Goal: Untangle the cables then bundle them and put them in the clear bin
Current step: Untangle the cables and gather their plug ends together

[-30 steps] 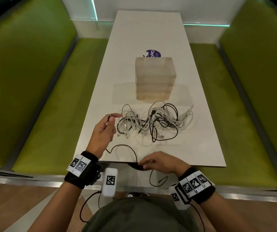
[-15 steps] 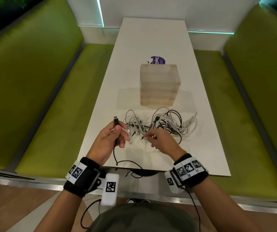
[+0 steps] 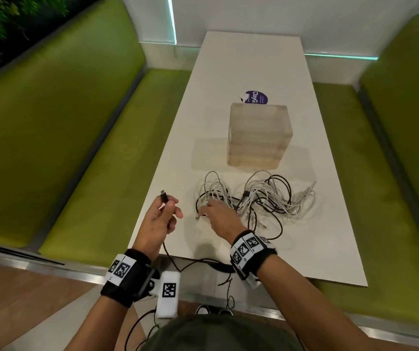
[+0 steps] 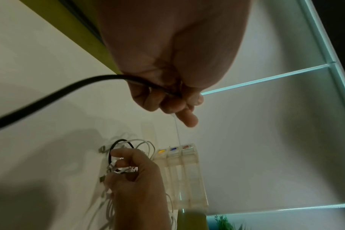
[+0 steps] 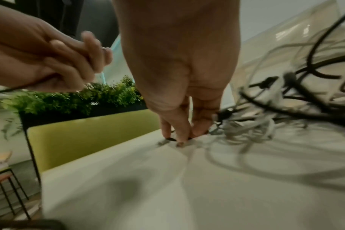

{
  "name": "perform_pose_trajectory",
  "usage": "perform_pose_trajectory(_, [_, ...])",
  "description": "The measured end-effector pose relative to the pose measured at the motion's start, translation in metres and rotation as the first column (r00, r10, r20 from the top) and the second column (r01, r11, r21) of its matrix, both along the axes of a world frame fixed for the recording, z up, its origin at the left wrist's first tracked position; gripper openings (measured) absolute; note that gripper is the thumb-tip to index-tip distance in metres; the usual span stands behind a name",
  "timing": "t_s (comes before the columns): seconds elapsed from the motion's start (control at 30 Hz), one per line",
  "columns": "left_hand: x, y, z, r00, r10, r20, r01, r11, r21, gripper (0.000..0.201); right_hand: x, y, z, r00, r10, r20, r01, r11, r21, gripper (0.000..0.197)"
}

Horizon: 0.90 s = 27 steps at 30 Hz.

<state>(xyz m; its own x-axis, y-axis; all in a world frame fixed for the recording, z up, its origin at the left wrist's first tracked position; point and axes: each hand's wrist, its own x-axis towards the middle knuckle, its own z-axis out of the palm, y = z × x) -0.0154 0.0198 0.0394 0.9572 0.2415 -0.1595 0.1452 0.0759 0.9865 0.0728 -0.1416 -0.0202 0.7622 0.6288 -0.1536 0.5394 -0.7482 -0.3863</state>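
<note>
A tangle of white and black cables (image 3: pixel 266 198) lies on the white table (image 3: pixel 251 62), just in front of the clear bin (image 3: pixel 259 135). My left hand (image 3: pixel 167 206) is raised left of the tangle and grips a black cable (image 3: pixel 163 197) just below its plug. That cable trails back over the table's near edge. In the left wrist view the left hand (image 4: pixel 173 99) is curled round the black cable (image 4: pixel 49 99). My right hand (image 3: pixel 207 209) reaches into the tangle's left side. In the right wrist view the right hand (image 5: pixel 181 135) pinches a black cable end against the tabletop.
A purple round sticker (image 3: pixel 255 97) lies behind the bin. Green benches (image 3: pixel 89 148) run along both long sides of the table, the right one (image 3: pixel 393 178) close to the tangle. The near table edge (image 3: pixel 292 274) is under my right wrist.
My right hand left the table's near edge and moved forward into the left side of the tangle. My left hand kept hold of the black cable end and rose slightly.
</note>
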Motion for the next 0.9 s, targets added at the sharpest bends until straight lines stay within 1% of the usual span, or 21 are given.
perform_pose_trajectory(0.1, [0.003,0.002,-0.006,1.000,0.007,-0.006,-0.007,0.999,-0.034,0.011,0.009,-0.010,-0.002,0.997,0.079,0.001,-0.079,0.997,0.006,0.030])
perform_pose_trajectory(0.17, [0.005,0.001,-0.010,1.000,-0.006,-0.008,0.006,0.998,-0.060,0.013,0.012,-0.019,0.000,0.993,0.112,-0.046,-0.111,0.994,0.013,0.024])
perform_pose_trajectory(0.23, [0.007,-0.001,-0.013,1.000,-0.021,-0.012,0.020,0.996,-0.082,0.017,0.013,-0.028,0.000,0.990,0.131,-0.043,-0.130,0.991,0.012,0.019])
perform_pose_trajectory(0.33, [0.009,-0.003,-0.014,0.998,-0.061,-0.034,0.058,0.996,-0.073,0.022,0.016,-0.035,-0.001,0.988,0.150,-0.032,-0.151,0.988,-0.013,0.023])
perform_pose_trajectory(0.4, [0.010,-0.004,-0.015,0.995,-0.085,-0.046,0.082,0.995,-0.056,0.025,0.018,-0.037,0.003,0.984,0.166,-0.067,-0.168,0.985,-0.024,0.029])
perform_pose_trajectory(0.47, [0.011,-0.004,-0.015,0.995,-0.094,-0.037,0.093,0.995,-0.024,0.024,0.020,-0.040,0.006,0.981,0.172,-0.089,-0.175,0.984,-0.036,0.030])
perform_pose_trajectory(0.57, [0.013,-0.008,-0.014,0.996,-0.083,-0.023,0.082,0.996,-0.040,0.019,0.020,-0.044,0.001,0.982,0.188,-0.008,-0.188,0.980,-0.067,0.017])
perform_pose_trajectory(0.6, [0.014,-0.009,-0.014,0.997,-0.076,-0.023,0.074,0.995,-0.060,0.018,0.020,-0.045,-0.001,0.985,0.173,0.011,-0.173,0.984,-0.040,0.014])
perform_pose_trajectory(0.63, [0.014,-0.010,-0.014,0.997,-0.068,-0.025,0.066,0.995,-0.078,0.017,0.020,-0.045,-0.001,0.989,0.147,0.014,-0.148,0.989,0.025,0.012])
perform_pose_trajectory(0.67, [0.016,-0.012,-0.014,0.998,-0.060,-0.024,0.058,0.994,-0.093,0.017,0.020,-0.043,0.001,0.994,0.105,0.009,-0.106,0.985,0.134,0.012])
perform_pose_trajectory(0.7, [0.017,-0.013,-0.015,0.998,-0.056,-0.022,0.054,0.992,-0.111,0.017,0.018,-0.041,0.009,0.999,0.035,-0.037,-0.024,0.963,0.269,0.011])
perform_pose_trajectory(0.73, [0.020,-0.016,-0.016,0.998,-0.054,-0.018,0.052,0.990,-0.129,0.017,0.016,-0.038,0.018,0.992,-0.034,-0.121,0.081,0.907,0.414,0.010])
perform_pose_trajectory(0.77, [0.021,-0.019,-0.017,0.998,-0.055,-0.011,0.053,0.988,-0.143,0.017,0.012,-0.035,0.028,0.972,-0.083,-0.220,0.192,0.820,0.539,0.008])
perform_pose_trajectory(0.8, [0.024,-0.023,-0.018,0.998,-0.056,0.000,0.055,0.987,-0.151,0.017,0.009,-0.031,0.038,0.942,-0.109,-0.316,0.294,0.720,0.629,0.005])
perform_pose_trajectory(0.83, [0.026,-0.028,-0.018,0.998,-0.057,0.014,0.058,0.985,-0.160,0.017,0.006,-0.027,0.046,0.910,-0.112,-0.399,0.376,0.628,0.681,0.003])
perform_pose_trajectory(0.87, [0.029,-0.033,-0.017,0.998,-0.056,0.028,0.059,0.984,-0.166,0.017,0.004,-0.023,0.053,0.879,-0.099,-0.467,0.439,0.553,0.708,0.002])
perform_pose_trajectory(0.9, [0.031,-0.039,-0.017,0.997,-0.063,0.043,0.069,0.983,-0.171,0.018,0.003,-0.021,0.057,0.849,-0.086,-0.521,0.490,0.496,0.717,0.005])
